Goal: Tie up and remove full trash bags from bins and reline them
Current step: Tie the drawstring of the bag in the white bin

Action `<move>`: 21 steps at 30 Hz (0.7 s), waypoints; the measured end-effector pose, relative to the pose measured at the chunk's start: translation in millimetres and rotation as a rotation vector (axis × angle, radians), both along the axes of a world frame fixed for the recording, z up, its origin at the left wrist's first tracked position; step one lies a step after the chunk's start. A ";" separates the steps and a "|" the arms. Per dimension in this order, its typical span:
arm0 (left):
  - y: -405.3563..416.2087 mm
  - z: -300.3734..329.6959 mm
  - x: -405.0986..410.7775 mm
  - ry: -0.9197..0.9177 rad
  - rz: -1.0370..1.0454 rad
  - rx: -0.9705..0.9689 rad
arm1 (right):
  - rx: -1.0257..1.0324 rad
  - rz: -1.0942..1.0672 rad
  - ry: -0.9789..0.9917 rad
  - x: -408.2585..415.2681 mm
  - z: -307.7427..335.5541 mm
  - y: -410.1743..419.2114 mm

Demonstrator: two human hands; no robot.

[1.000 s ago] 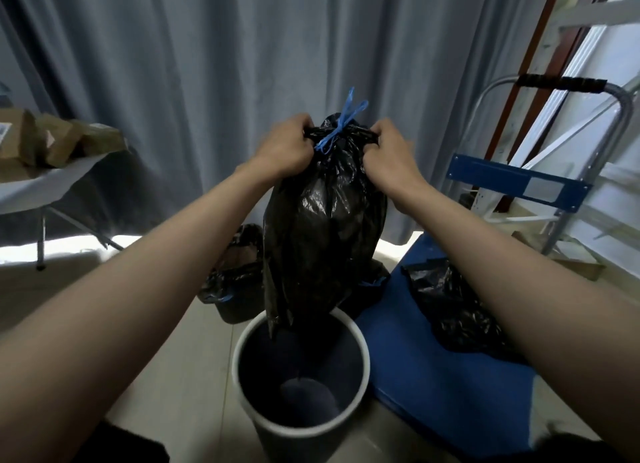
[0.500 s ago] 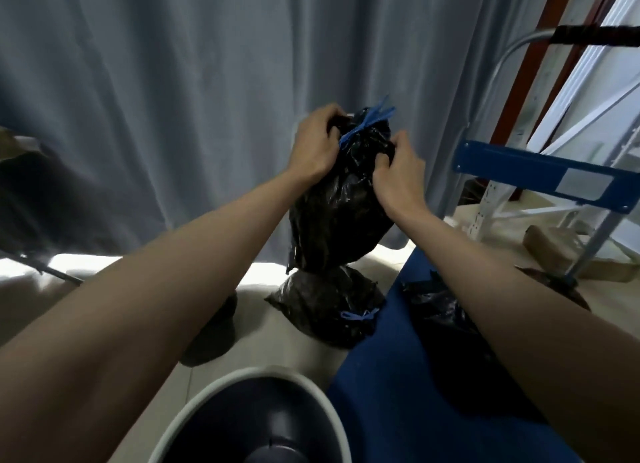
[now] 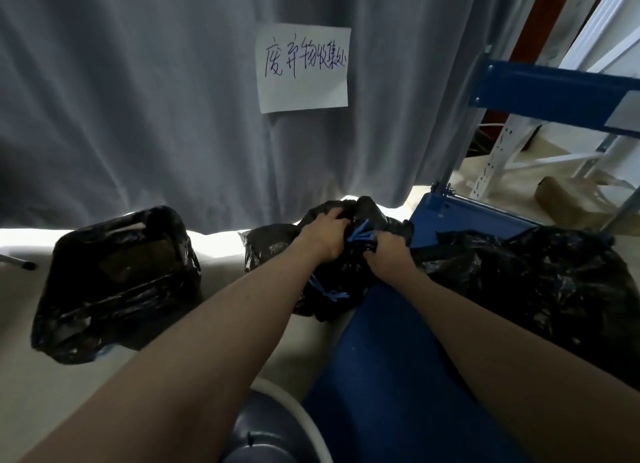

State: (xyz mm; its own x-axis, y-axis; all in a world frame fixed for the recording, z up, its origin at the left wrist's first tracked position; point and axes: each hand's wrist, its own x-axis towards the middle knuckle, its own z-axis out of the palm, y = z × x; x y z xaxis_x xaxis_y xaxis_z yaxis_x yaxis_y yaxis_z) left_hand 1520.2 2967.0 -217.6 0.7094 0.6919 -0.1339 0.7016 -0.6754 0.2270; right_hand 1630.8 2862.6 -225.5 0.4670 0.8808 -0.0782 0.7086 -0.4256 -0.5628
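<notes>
Tied bag low on the pile by the curtain, left hand and right hand both gripping its neck. It looks perched on another bag; released, it may roll.

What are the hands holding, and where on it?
Both the left hand and right hand grip the black trash bag at its gathered top, beside the blue tie.

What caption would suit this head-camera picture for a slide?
Both hands, left hand and right hand, grip the tied black trash bag among other bags below a handwritten paper sign.
</notes>
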 end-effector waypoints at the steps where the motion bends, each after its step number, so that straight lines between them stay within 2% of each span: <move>1: -1.0 -7.7 -3.2 0.034 0.004 -0.028 | -0.008 0.034 -0.015 -1.0 -4.0 -0.2; 7: -7.9 -21.0 -23.9 0.035 0.043 0.002 | -0.083 0.122 -0.114 -11.9 -11.7 -7.5; 13: -20.3 9.8 -37.5 0.038 0.061 0.042 | -0.074 0.141 -0.233 -16.3 20.5 -23.3; 21: -68.3 41.7 -27.2 -0.041 0.057 0.080 | -0.017 0.119 -0.278 -1.9 50.0 -73.1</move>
State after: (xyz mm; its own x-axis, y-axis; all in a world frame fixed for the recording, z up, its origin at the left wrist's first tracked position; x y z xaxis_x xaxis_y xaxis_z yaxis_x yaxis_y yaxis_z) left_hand 1493.0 2898.7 -175.9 0.6722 0.7388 -0.0485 0.7309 -0.6516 0.2030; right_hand 1628.8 2789.5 -175.4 0.3659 0.9304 0.0228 0.8802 -0.3379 -0.3332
